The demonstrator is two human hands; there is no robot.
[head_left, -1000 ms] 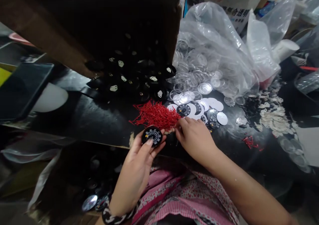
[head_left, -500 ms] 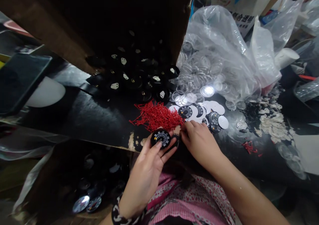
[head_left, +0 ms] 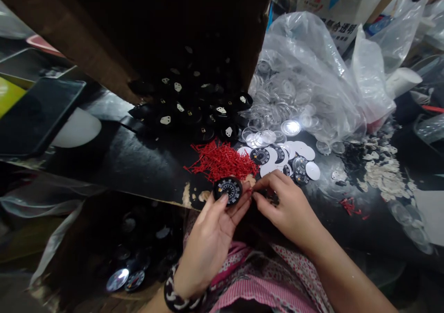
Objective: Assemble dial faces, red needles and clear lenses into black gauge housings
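Note:
My left hand (head_left: pixel 215 225) grips a round black gauge dial (head_left: pixel 228 189) with white markings, thumb on its face, at the near edge of the black table (head_left: pixel 138 165). My right hand (head_left: pixel 282 204) sits just right of the dial, thumb and forefinger pinched together near it, on something too small to make out, perhaps a red needle. A heap of thin red needles (head_left: pixel 222 160) lies just beyond both hands. Behind them lie several printed dial faces and white discs (head_left: pixel 280 156).
A tipped brown cardboard box (head_left: pixel 145 35) spills black round housings (head_left: pixel 201 109) at the back. A clear plastic bag (head_left: pixel 305 72) holds transparent lenses. Pale scraps (head_left: pixel 381 169) litter the right side. A dark tray (head_left: pixel 34 114) sits at left. Finished gauges lie in a bin (head_left: pixel 125 278) below.
My right hand has drawn back from the red heap toward the dial with its fingers pinched. The left hand with the dial has shifted slightly right as the view moved.

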